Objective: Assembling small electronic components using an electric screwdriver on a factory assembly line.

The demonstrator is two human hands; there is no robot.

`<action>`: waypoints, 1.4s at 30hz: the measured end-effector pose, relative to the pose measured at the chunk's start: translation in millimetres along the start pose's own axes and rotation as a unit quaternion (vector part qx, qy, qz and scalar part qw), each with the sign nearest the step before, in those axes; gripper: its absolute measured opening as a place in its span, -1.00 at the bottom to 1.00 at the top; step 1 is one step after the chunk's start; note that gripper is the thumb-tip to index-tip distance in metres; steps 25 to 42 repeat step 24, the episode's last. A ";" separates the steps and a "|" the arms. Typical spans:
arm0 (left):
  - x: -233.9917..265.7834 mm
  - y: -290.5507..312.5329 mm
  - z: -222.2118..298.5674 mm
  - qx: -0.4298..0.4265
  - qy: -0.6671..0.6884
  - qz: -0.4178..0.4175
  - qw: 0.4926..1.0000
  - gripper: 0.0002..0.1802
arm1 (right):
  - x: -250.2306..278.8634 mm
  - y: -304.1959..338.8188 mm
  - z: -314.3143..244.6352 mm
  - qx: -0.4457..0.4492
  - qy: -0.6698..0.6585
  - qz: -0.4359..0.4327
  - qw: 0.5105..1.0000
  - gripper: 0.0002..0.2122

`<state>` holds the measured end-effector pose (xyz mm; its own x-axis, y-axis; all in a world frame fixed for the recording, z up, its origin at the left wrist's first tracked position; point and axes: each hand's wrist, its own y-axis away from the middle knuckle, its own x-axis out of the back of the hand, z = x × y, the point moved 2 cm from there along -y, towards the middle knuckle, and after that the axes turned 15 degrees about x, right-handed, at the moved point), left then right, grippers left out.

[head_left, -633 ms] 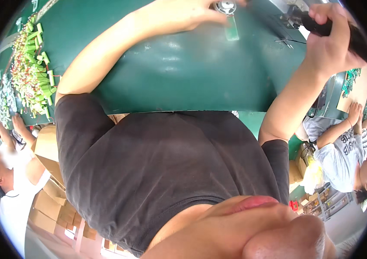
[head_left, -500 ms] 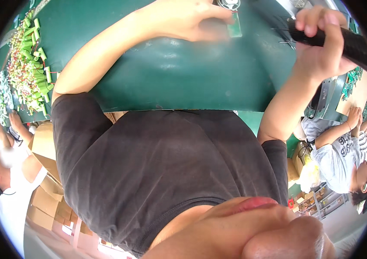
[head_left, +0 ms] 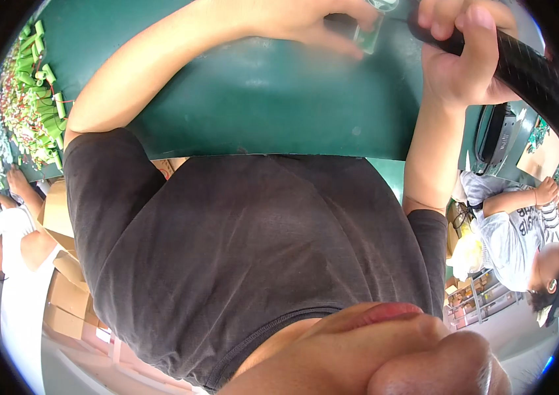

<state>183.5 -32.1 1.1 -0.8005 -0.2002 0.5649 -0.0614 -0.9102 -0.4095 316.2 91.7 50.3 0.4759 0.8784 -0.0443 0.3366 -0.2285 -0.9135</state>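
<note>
My left hand point(head_left: 315, 26) reaches across from the left to a small green circuit board point(head_left: 369, 38) near the top edge. Its fingertips close in on the board from two sides, with some blur. Just above the board, a round shiny piece point(head_left: 383, 4) is cut off by the picture's edge. My right hand point(head_left: 460, 49) wraps round a thick black tube-like handle point(head_left: 516, 56), whose blunt end points left, toward the board. What lies beyond that end is hard to make out.
A heap of green cylinders with wires point(head_left: 32, 99) covers the left of the green table point(head_left: 259, 112). A black box-shaped device point(head_left: 495, 135) stands at the right. Co-workers point(head_left: 516, 224) sit on both sides, near cardboard boxes point(head_left: 67, 299).
My right hand has brought the black handle left, closer to the board. My left hand has shifted slightly right, its fingers now around the board. The round piece sits further right.
</note>
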 end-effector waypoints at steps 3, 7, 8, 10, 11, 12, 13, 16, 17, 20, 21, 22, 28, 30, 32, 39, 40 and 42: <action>0.8 -1.1 -0.1 0.028 0.006 -0.023 0.999 -0.69 | -5.4 -5.8 -3.8 -0.023 -0.011 -0.023 0.999 -0.37; -1.1 -0.9 -0.5 0.013 0.011 -0.032 0.999 -0.70 | -6.6 0.2 0.5 0.011 -0.002 -0.019 1.000 -0.39; -0.5 -0.6 -1.4 0.006 0.003 -0.028 1.000 -0.70 | -5.8 1.8 1.8 0.006 0.003 -0.020 1.000 -0.38; -3.1 1.3 -3.4 -0.008 -0.005 -0.011 1.000 -0.72 | -6.2 0.1 2.2 0.002 0.006 -0.022 1.000 -0.38; -3.9 2.1 -2.7 -0.020 -0.010 0.005 1.000 -0.73 | -7.8 -3.3 0.2 -0.014 0.005 -0.034 0.999 -0.39; -4.2 2.6 -3.0 -0.019 -0.010 0.006 1.000 -0.73 | -9.2 -2.9 0.6 -0.022 0.003 -0.041 0.999 -0.39; -4.5 3.1 -3.3 -0.020 -0.008 0.002 1.000 -0.75 | -10.7 -2.3 0.7 -0.031 0.001 -0.047 0.998 -0.39; -4.5 1.2 -1.1 -0.022 -0.001 -0.007 1.000 -0.77 | -10.0 1.2 3.6 -0.069 0.034 0.008 0.997 -0.40; -4.6 1.9 -0.5 -0.020 0.003 -0.012 1.000 -0.77 | -11.1 -3.6 3.7 -0.067 0.028 -0.022 0.997 -0.41; -1.9 -0.1 -1.7 -0.023 0.005 -0.023 0.999 -0.77 | -20.9 -0.6 8.4 -0.081 0.048 -0.011 0.995 -0.40; -1.7 0.0 -1.3 -0.023 0.005 -0.024 0.999 -0.77 | -21.1 -1.0 9.1 -0.087 0.062 0.010 0.994 -0.40; -2.1 0.2 -1.2 -0.003 0.018 -0.043 0.999 -0.78 | -21.4 -1.1 9.3 -0.095 0.076 0.031 0.992 -0.40; -0.3 -0.3 1.9 0.017 0.031 -0.062 0.997 -0.79 | -20.9 -4.9 7.8 -0.097 0.055 -0.009 0.994 -0.39; -0.3 -0.3 1.9 0.017 0.031 -0.062 0.997 -0.79 | -20.9 -4.9 7.8 -0.097 0.055 -0.009 0.994 -0.39; -0.3 -0.3 1.9 0.017 0.031 -0.062 0.997 -0.79 | -20.9 -4.9 7.8 -0.097 0.055 -0.009 0.994 -0.39; -0.3 -0.3 1.9 0.017 0.031 -0.062 0.997 -0.79 | -20.9 -4.9 7.8 -0.097 0.055 -0.009 0.994 -0.39; -0.3 -0.3 1.9 0.017 0.031 -0.062 0.997 -0.79 | -20.9 -4.9 7.8 -0.097 0.055 -0.009 0.994 -0.39; -0.3 -0.3 1.9 0.017 0.031 -0.062 0.997 -0.79 | -20.9 -4.9 7.8 -0.097 0.055 -0.009 0.994 -0.39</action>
